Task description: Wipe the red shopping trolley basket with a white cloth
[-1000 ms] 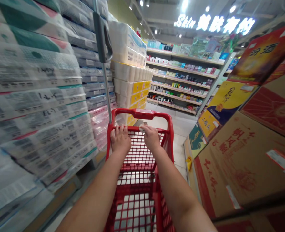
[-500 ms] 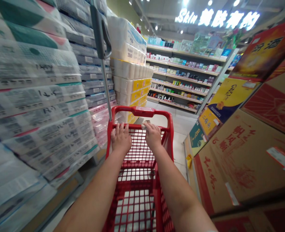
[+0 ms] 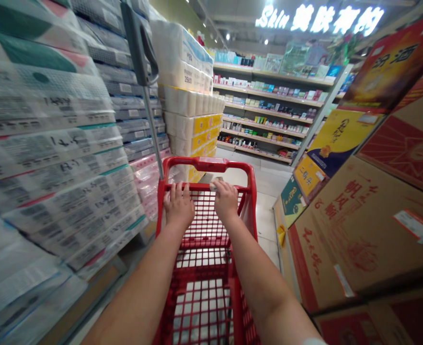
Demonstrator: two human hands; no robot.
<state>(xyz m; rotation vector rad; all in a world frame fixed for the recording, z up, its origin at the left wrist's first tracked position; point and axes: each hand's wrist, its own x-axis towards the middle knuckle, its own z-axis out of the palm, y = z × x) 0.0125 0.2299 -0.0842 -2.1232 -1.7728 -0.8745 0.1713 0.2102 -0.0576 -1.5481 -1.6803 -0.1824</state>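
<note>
A red plastic shopping cart [image 3: 233, 170] stands in front of me in a narrow store aisle. My left hand [image 3: 177, 206] rests on the cart's front rim, fingers curled over the top bar. My right hand [image 3: 226, 199] grips the same rim a little to the right, and a small pale thing shows under its fingertips. The basket's mesh floor shows between my forearms with nothing in it that I can make out. A grey pull handle [image 3: 141, 52] on a thin pole rises from the cart's left corner.
Wrapped packs of tissue and paper rolls [image 3: 56, 139] are stacked high close on the left. Large cardboard boxes [image 3: 362, 225] lean in on the right. Ahead, tiled floor [image 3: 268, 184] leads to shelves of small goods [image 3: 268, 120] under a lit sign.
The cart and I have rolled a little forward along the aisle; the stacks on both sides slid nearer. Both hands kept their hold on the rim.
</note>
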